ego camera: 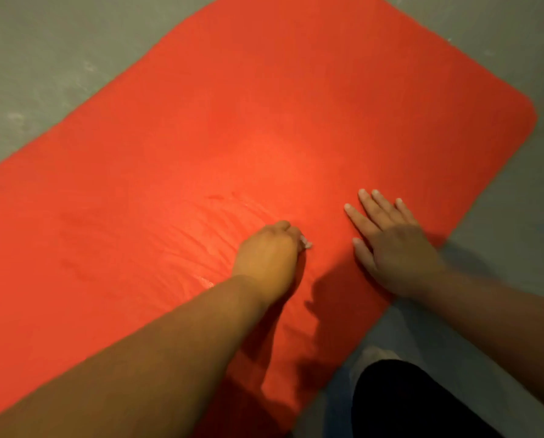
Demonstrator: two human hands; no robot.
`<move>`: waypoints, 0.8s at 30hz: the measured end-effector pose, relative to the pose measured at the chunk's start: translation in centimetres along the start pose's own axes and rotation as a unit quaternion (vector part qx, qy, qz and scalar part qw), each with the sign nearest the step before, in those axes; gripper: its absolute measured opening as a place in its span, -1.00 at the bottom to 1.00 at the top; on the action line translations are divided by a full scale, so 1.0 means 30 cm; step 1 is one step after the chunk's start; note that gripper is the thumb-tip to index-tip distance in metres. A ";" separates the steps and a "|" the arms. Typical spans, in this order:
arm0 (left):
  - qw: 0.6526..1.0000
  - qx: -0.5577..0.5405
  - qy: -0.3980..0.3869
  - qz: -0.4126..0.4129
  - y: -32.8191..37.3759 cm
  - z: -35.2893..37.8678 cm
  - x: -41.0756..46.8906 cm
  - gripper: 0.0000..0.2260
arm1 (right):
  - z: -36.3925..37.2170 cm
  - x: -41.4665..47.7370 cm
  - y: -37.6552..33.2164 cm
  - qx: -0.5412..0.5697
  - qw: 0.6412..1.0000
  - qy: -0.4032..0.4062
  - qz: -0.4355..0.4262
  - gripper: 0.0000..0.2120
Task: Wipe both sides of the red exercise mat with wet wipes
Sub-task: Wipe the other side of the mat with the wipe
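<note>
— What's around you, and what blocks the view?
— Grey floor (43, 58) on every side of the mat (264, 105), which lies flat and slantwise before you. Your black-clad knee (406, 403) sits just off its near edge. Your left forearm covers part of the mat.
— And the count?
— One mat, one wipe (307, 245), two hands. Your left hand (267, 251) is clenched round the wipe, only a white scrap showing, beside wet streaks (213, 245). Your right hand (394, 248) lies flat on the mat, fingers spread, grasping nothing.

a bare grey floor (36, 67), scuffed with pale marks, lay under a red exercise mat (264, 99) spread flat. home or gym could not be told.
</note>
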State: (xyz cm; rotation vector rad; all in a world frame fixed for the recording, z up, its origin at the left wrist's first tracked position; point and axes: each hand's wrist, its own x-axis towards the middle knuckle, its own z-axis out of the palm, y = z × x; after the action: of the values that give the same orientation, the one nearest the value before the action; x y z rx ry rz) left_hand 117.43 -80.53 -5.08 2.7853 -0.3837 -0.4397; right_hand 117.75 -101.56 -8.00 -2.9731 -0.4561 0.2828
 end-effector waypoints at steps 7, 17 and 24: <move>0.997 -0.040 -0.060 -0.037 -0.035 -0.033 -0.054 -0.80 | 0.059 -0.029 -0.243 0.189 0.975 0.066 -0.093 -0.67; 0.966 0.065 -0.238 -0.081 -0.078 -0.032 -0.231 -0.10 | 0.080 0.004 -0.123 0.192 0.966 0.075 -0.154 -0.94; 0.953 0.091 -0.272 -0.094 -0.088 -0.010 -0.209 0.01 | 0.020 0.090 -0.063 0.204 0.970 0.077 0.104 -0.87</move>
State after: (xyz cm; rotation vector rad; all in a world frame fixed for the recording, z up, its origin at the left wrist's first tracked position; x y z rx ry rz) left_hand 112.34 -76.12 -4.05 2.8475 -0.2815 -1.2891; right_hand 119.62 -98.89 -8.75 -2.6090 -0.0545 0.1402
